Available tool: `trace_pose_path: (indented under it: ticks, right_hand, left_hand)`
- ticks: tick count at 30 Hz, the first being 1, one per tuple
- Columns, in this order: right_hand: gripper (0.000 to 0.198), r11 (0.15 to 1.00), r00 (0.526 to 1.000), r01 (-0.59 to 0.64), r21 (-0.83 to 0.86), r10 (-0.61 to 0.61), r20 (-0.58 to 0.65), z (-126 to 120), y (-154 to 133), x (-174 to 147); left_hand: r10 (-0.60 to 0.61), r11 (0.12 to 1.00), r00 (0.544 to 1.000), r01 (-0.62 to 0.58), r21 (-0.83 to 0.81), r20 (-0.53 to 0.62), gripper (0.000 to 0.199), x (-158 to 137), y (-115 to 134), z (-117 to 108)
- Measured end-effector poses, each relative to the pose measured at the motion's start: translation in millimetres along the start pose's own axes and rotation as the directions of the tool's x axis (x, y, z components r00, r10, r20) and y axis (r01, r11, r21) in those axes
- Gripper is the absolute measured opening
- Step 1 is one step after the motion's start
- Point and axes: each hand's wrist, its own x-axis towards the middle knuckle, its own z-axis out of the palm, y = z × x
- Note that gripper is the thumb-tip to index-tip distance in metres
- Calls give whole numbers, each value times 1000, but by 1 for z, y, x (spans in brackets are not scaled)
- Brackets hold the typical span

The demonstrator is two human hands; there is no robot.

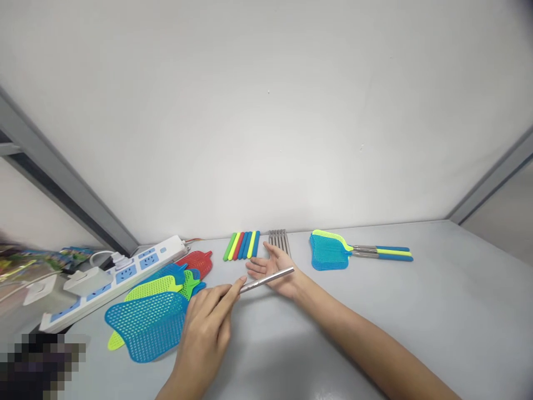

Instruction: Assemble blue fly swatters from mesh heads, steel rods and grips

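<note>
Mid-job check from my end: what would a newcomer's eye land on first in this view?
Probably the big blue mesh swatter head at lower left, beside the left hand, which holds a shiny metal rod whose tip shows in front of the open right hand. Next, the row of bright coloured handles near the wall, and the overlapping swatters farther right.

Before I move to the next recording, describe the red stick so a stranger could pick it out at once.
At the back of the grey table, near the white wall, lies a row of coloured sticks. The red stick is third from the left, the only red one there.
</note>
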Motion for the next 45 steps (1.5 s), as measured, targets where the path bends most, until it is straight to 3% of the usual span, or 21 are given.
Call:
trace_pose_path:
  ticks: [5, 10, 15, 21, 32, 38, 45]
  right_hand:
    - [44, 994, 998, 66, -89, -66, 4, -2, 4, -5]
    - [44, 985, 993, 86, -151, -97, -68, -3, 3, -11]
    - [31, 998, 996, 30, -51, -34, -80, 0, 0, -12]
    - [27, 998, 1000, 6, 56, -7, 13, 1, 5, -11]
    - [26, 973, 983, 181, 146, -176, -44, 4, 13, -17]
    - [31, 979, 989, 143, 143, -137, -56, 0, 12, -11]
    - [23, 990, 996, 95, 106, -95, -6, -7, 5, 1]
  left_hand:
    - [41, 999, 999, -40, -8, 17, 53, -2, -2, 2]
    - [49, 998, 999, -50, -37, -12, 52, -3, 0, 2]
    - [54, 997, 998, -55, -51, -24, 50, -2, 0, 2]
    - [78, 995, 997, -79, -52, -30, 51, -2, -2, 2]
    - [82, 993, 996, -84, -77, -38, 51, 0, -1, 1]
    - [81, 995, 997, -82, -56, -20, 52, 1, -1, 1]
    - [81, 994, 996, -82, -65, -26, 51, 1, 0, 0]
